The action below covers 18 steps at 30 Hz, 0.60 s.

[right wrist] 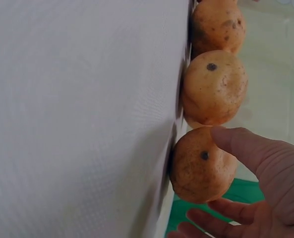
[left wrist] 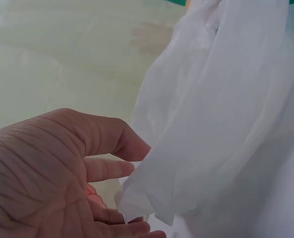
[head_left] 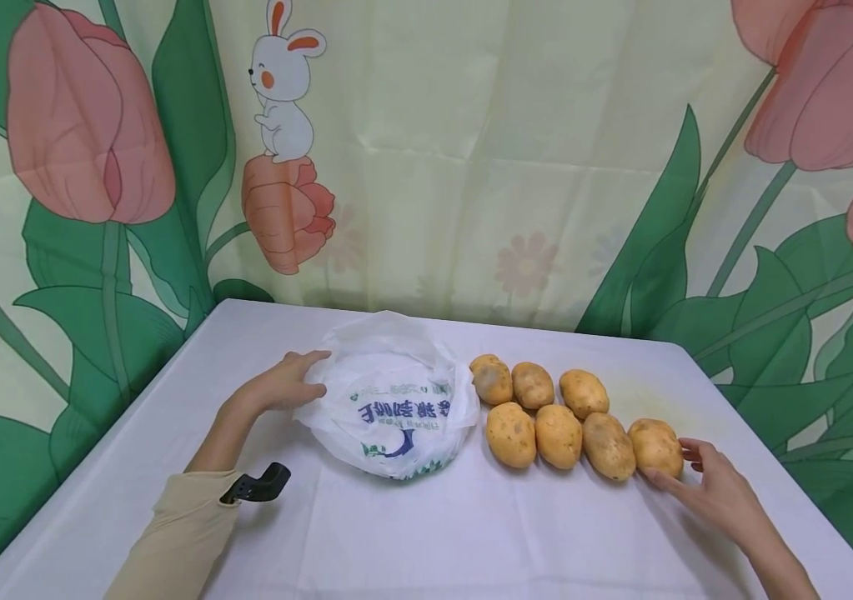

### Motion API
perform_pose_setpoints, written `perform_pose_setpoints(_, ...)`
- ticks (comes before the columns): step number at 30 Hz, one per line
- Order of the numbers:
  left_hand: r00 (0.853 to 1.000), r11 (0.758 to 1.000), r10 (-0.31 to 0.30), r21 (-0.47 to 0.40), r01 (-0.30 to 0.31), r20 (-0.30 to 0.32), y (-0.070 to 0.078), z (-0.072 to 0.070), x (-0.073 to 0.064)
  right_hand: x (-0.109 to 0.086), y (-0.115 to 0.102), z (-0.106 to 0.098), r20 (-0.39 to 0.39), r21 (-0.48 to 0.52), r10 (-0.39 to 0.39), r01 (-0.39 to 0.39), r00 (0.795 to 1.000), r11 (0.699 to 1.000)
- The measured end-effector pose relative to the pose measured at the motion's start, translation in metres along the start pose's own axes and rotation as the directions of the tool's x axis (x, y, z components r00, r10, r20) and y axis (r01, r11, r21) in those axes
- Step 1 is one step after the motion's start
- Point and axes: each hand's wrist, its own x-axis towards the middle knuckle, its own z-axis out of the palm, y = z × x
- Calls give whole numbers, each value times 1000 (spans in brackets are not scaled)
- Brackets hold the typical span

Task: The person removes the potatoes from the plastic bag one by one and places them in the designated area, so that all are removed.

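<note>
A white plastic bag (head_left: 396,375) with blue and green print lies on the table with its mouth spread. My left hand (head_left: 283,385) holds the bag's left edge; in the left wrist view the thin film (left wrist: 186,129) hangs between thumb and fingers. Far to the right, my right hand (head_left: 719,487) is around the rightmost potato (head_left: 654,448). Its thumb touches one side of that potato (right wrist: 202,166) in the right wrist view, and the fingers curl at the opposite side. Another potato (head_left: 609,447) lies directly left of it.
Several more potatoes stand in two rows right of the bag, among them a back one (head_left: 584,393) and a front one (head_left: 511,435). A white cloth covers the table (head_left: 426,542). Behind it hangs a curtain (head_left: 456,167) printed with tulips and a rabbit.
</note>
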Motion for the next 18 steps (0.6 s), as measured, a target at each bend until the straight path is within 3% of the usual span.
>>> perform_pose_setpoints(5,997,998,58,4,-58,-50,0,3,-4,-2,-3,-2,-21,-16,-13,13,1000,1000)
perform_pose_setpoints(11,987,993,120,27,-117,-109,1,13,-11,-6,-8,-3,-98,-34,-40,36,994,999)
perform_pose_setpoints(18,966,990,131,76,-116,-225,6,22,-22,-12,-23,1,-231,-30,-82,77,970,997)
